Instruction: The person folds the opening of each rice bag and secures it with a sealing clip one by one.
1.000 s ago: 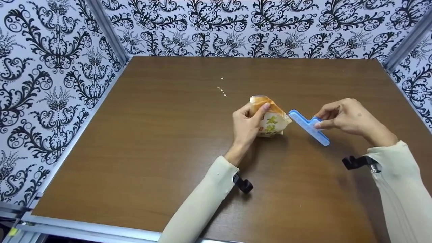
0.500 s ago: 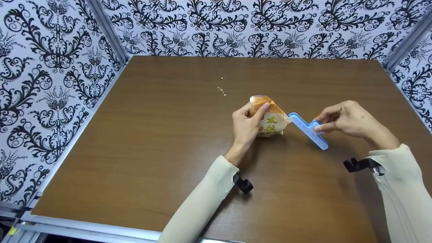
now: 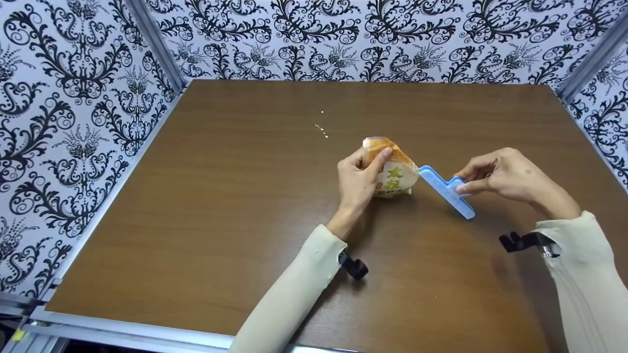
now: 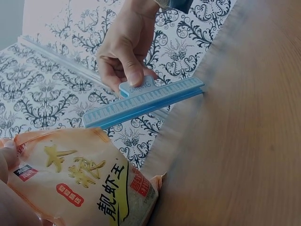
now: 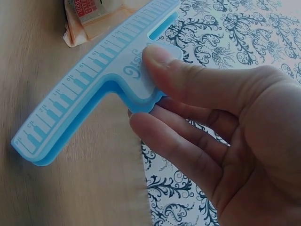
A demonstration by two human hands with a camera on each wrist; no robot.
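My left hand (image 3: 357, 181) pinches the orange top of a small food packet (image 3: 396, 177), thumb in front. The packet is printed with gold and black characters and leans above the table, its lower edge near the surface. A blue bag clip (image 3: 446, 191) is pinched at its grip tab between the thumb and fingers of my right hand (image 3: 505, 174). The far end of the clip meets the packet's right corner in the head view. In the left wrist view the clip (image 4: 146, 101) lies along the packet's top edge (image 4: 94, 134); whether its jaws hold the film, I cannot tell.
A brown wooden table (image 3: 221, 196) spreads under both hands. Several small pale crumbs (image 3: 321, 128) lie beyond the packet. Black-and-white patterned walls (image 3: 314, 44) stand at the back and sides, with a metal rail (image 3: 137, 333) along the front edge.
The right hand has lowered the bag clip slightly and brought it leftward, so its end now meets the packet's corner. The left hand and packet have hardly moved.
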